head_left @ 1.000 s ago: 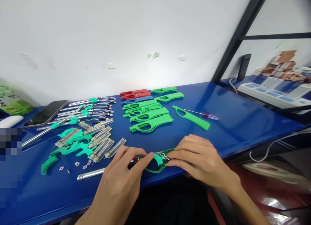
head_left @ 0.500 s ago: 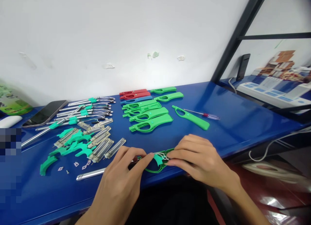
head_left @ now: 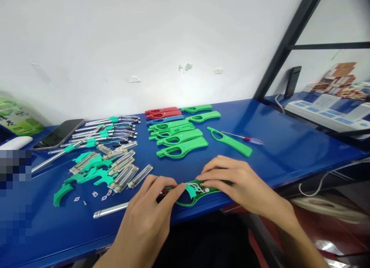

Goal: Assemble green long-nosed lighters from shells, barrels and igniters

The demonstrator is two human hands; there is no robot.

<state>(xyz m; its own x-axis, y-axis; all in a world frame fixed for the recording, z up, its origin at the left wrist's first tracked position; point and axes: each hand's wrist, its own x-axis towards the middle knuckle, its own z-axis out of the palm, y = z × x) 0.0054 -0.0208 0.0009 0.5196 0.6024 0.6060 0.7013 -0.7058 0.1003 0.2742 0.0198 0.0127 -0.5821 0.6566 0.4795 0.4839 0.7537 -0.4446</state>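
Between my left hand point(head_left: 148, 212) and right hand point(head_left: 240, 182) I saw the open green shell point(head_left: 200, 198), its white wires point(head_left: 197, 187) exposed. The left's thumb and fingers pinched its looped end; the right's fingertips touched its edge, though I couldn't tell whether they gripped.

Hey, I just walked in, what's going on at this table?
A person is working on an open green plastic shell at a glossy blue table. The left hand holds its looped end, with a long silver metal tube sticking out from under it; the right hand touches the wider part. Inside lie a curved teal plastic piece and thin white wires.
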